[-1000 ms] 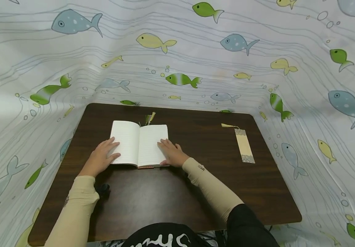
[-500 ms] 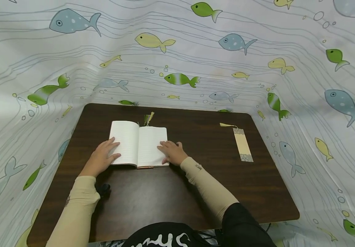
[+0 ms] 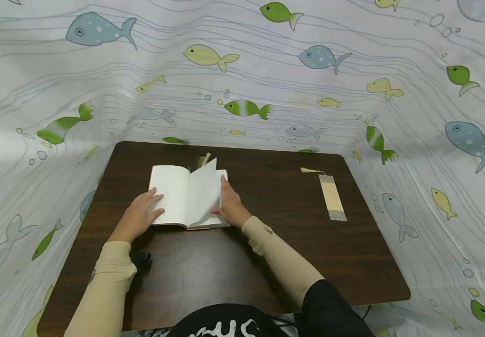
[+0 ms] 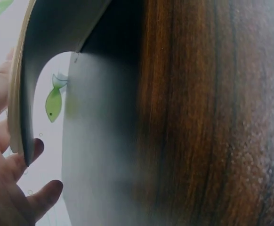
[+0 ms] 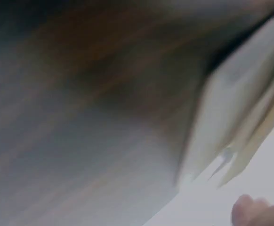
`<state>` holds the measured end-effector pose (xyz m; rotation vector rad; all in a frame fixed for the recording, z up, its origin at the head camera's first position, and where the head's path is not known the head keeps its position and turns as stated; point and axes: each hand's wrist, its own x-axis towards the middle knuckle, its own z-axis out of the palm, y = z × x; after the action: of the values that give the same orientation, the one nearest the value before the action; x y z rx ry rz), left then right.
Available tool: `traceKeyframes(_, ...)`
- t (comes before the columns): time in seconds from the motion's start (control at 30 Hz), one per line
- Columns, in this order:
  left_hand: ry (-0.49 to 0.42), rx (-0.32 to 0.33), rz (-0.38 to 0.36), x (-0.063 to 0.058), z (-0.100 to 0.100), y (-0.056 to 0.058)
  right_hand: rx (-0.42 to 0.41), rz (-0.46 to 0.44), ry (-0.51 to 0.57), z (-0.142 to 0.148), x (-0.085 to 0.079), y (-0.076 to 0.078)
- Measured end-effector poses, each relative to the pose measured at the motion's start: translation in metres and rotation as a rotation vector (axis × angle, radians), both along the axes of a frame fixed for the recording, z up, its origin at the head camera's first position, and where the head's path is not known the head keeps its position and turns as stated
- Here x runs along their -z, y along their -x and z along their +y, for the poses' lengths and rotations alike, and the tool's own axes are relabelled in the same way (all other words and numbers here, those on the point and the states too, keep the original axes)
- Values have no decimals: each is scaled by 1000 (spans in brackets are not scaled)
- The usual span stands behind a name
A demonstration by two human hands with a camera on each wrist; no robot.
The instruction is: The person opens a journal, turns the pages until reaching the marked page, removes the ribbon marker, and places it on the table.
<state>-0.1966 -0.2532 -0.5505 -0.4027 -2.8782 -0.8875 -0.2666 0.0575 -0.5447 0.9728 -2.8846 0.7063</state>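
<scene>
An open notebook with blank lined pages lies toward the left on the brown table. My left hand rests at the left page's outer edge, its fingers spread on the paper. In the left wrist view, fingers of that hand show beside the dark cover. Bent up from the right half is a loose page, leaning leftward. Against its outer edge stands my right hand, with extended fingers and the thumb near the lower part of the page. The blurred right wrist view shows fingertips near the raised pages.
A yellow bookmark with silvery ends and a tassel lies on the right of the table. More tassels stick out above the notebook. A small black object is beside my left wrist. Fish-patterned cloth surrounds the table.
The right hand, flat on the right page before, has turned upright and moved slightly left. A page now stands raised and leans left. The left hand stays in place.
</scene>
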Motion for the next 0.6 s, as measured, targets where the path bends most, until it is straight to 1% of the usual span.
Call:
traceKeyframes(0.1, -52, -7, -8, 0, 1, 0, -116, -208, 191, -11, -9, -5)
traceKeyframes(0.17, -96, -21, -30, -1, 1, 0, -197, -342, 300, -20, -12, -10)
traceKeyframes(0.2, -119, -26, -41, -1, 1, 0, -226, -386, 327, -25, -14, -12)
traceKeyframes(0.23, -140, -29, -48, -2, 1, 0, -257, -405, 327, -29, -14, -14)
traceKeyframes(0.3, -168, -31, -51, -4, 2, 1, -309, -413, 274, -36, -12, -16)
traceKeyframes(0.37, -188, -27, -57, -5, 3, 1, -342, -392, 175, -43, -8, -16)
traceKeyframes(0.43, -210, -16, -57, -6, 3, 3, -362, -360, 59, -46, -3, -16)
traceKeyframes(0.5, -225, -14, -79, -7, 4, 3, -375, -339, -29, -48, 1, -15)
traceKeyframes(0.6, -245, -9, -118, -9, 3, 3, -390, -293, -109, -46, 4, -14)
